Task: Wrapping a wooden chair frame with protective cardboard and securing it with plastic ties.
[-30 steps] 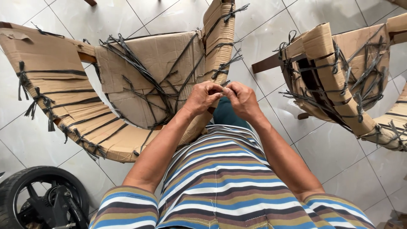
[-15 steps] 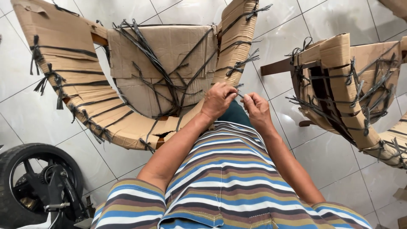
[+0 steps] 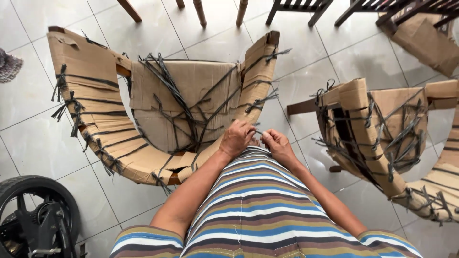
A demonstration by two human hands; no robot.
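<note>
Head view, frame centre: left hand and right hand pinch a thin strap together, beside the cardboard-wrapped chair.

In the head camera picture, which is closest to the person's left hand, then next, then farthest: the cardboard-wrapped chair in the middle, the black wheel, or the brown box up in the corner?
From the left hand:
1. The cardboard-wrapped chair, right beside and ahead of it, is nearest.
2. The black wheel, bottom left on the floor.
3. The brown box, top right corner, is farthest.
</note>
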